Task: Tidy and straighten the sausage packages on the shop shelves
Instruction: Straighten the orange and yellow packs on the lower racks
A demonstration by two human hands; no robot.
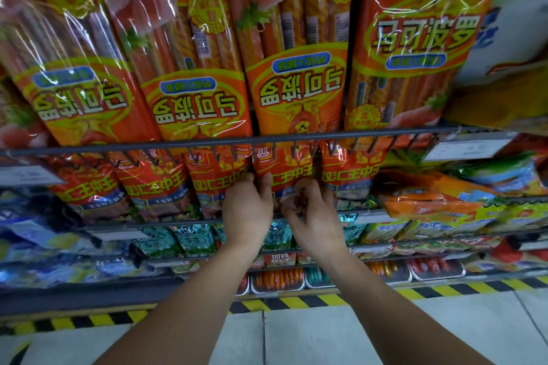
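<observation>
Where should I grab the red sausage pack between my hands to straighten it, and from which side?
Probably by its lower side edges, from the front and below. The red sausage pack has its top tucked behind the wire rail and neighbouring packs tight on both sides, leaving only the lower front free. Left hand and right hand pinch there.
</observation>
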